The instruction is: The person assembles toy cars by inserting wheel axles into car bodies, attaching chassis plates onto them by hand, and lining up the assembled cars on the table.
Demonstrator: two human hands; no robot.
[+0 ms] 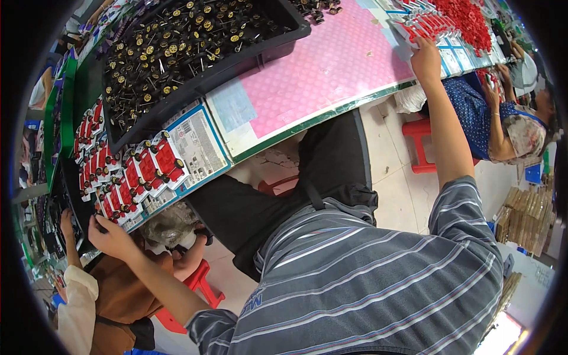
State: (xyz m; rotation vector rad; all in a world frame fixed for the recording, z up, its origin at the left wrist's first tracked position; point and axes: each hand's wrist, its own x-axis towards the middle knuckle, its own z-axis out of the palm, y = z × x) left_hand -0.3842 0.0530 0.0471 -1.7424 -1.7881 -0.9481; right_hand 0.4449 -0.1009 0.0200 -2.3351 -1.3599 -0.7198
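My left hand [112, 238] is at the near end of the rows of small red toy cars [142, 168] with black wheels. Its fingers are loosely curled, with a dark gap between thumb and fingertips, and I see nothing held there. Out to the far right, my right hand [427, 60] has its fingers closed at the near edge of a row of red-and-white toy parts [427, 26]. The fingertips are partly hidden by the hand itself. A heap of loose red parts [467, 21] lies just beyond that row.
A large black bin [269, 44] holds many black wheels with yellow hubs on metal axles. Pink bubble sheeting [319, 71] covers the middle of the table. Printed cards [201, 139] lie beneath the cars. Co-workers sit left and right; a red stool [420, 148] stands at right.
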